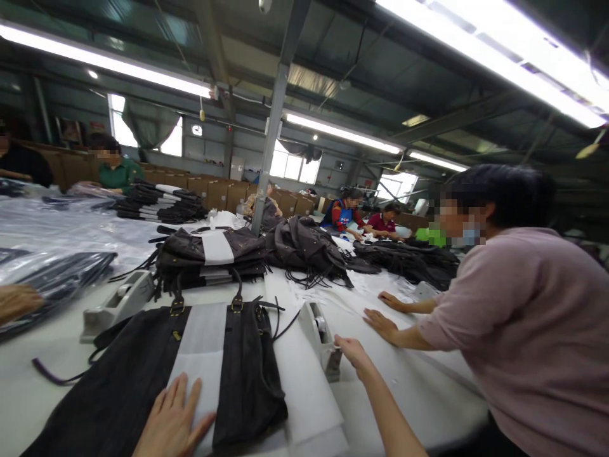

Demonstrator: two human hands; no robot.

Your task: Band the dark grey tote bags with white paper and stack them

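A dark bag (242,381) lies flat on the table, with a white foam strip (202,330) running down across its middle. My left hand (174,416) rests on the lower part of the strip, fingers spread. To the right of the bag, my right hand (352,355) is at the near end of a grey tape dispenser (321,336), its fingers curled together; whether they hold a bit of tape is too small to tell. White foam sheets (304,393) lie between the bag and the dispenser.
Behind the bag are stacked dark bags (214,254) and a heap of more (304,247). Another dispenser (118,301) stands left, near plastic-wrapped bags (71,279) and someone's hand. A person in pink (537,317) leans in at right, both hands on white sheets. Others work farther back.
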